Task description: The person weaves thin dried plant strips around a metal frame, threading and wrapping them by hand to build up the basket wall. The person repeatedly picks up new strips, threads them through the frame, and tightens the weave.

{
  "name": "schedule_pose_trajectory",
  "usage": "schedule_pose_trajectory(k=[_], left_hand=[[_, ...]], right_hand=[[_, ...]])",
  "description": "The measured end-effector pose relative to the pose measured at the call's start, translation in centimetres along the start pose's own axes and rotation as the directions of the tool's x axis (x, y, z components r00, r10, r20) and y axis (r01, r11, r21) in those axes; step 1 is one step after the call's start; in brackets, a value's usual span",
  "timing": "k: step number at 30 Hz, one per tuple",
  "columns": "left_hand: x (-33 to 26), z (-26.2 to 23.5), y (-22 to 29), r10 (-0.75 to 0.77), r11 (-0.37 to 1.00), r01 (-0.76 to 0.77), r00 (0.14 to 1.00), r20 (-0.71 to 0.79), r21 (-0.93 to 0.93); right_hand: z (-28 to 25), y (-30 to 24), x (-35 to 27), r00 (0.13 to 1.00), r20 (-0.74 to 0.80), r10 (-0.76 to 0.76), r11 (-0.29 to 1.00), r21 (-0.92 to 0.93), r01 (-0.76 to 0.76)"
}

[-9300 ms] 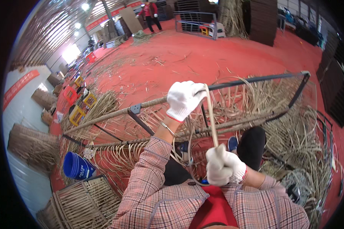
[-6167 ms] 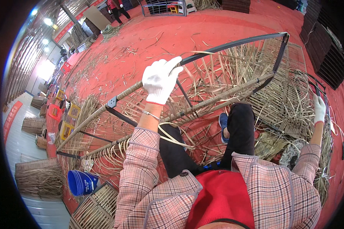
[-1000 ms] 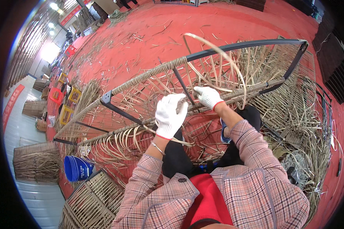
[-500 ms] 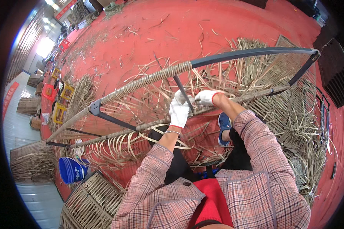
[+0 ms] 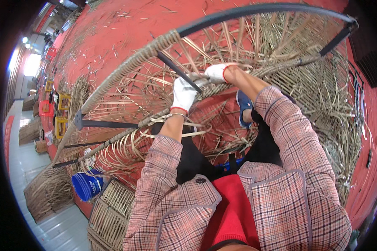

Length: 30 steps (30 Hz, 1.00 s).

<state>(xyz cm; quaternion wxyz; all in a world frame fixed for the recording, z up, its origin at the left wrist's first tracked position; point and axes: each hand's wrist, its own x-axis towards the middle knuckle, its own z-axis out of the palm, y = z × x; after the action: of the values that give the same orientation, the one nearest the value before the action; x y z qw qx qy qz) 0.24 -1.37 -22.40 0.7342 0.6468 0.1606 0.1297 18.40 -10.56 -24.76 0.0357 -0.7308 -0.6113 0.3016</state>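
A long dark metal frame (image 5: 259, 11) lies across in front of me, its bars partly wound with tan wicker strip (image 5: 132, 62). At the foot of a dark crossbar (image 5: 171, 65), where it meets the wrapped lower rail (image 5: 276, 68), both my white-gloved hands work close together. My left hand (image 5: 184, 93) is closed round the joint, its fingertips partly hidden by the crossbar. Just right of it, my right hand (image 5: 216, 73) is closed with fingers curled over the rail; what it pinches is hidden. Loose pale strips (image 5: 132, 146) hang in loops from the rail left of my hands.
Wicker strips (image 5: 322, 121) are heaped on the red floor at right. A blue bucket (image 5: 86, 186) and a slatted wicker panel (image 5: 111, 209) stand at lower left. Yellow crates (image 5: 61, 125) and a red crate (image 5: 46, 108) line the left side. My blue shoe (image 5: 244, 111) is below the rail.
The view has shifted, and the frame and both hands now appear higher and farther left. The upper bar looks more raised. Both hands remain at the same joint.
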Motion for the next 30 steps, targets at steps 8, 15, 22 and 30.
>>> schedule_pose_trajectory(k=[8, 15, 22, 30], left_hand=[[0.7, 0.2, -0.8, -0.035, 0.943, 0.072, 0.992, -0.118, 0.324], [0.9, -0.1, 0.4, -0.128, 0.93, 0.116, 0.992, 0.012, 0.348], [1.2, -2.2, -0.9, 0.34, 0.008, -0.567, 0.776, 0.531, 0.824], [-2.7, -1.7, 2.1, 0.049, 0.654, -0.272, 0.946, 0.319, 0.706]], right_hand=[[5.1, -6.9, -14.2, 0.504, -0.838, 0.21, 0.863, 0.401, 0.306], [13.7, -4.5, -3.8, 0.487, -0.797, 0.357, 0.622, 0.592, 0.512], [20.3, 3.0, 2.9, 0.646, -0.659, 0.384, 0.453, 0.745, 0.491], [29.9, 8.8, 8.4, 0.683, -0.671, 0.289, 0.918, 0.396, 0.001]])
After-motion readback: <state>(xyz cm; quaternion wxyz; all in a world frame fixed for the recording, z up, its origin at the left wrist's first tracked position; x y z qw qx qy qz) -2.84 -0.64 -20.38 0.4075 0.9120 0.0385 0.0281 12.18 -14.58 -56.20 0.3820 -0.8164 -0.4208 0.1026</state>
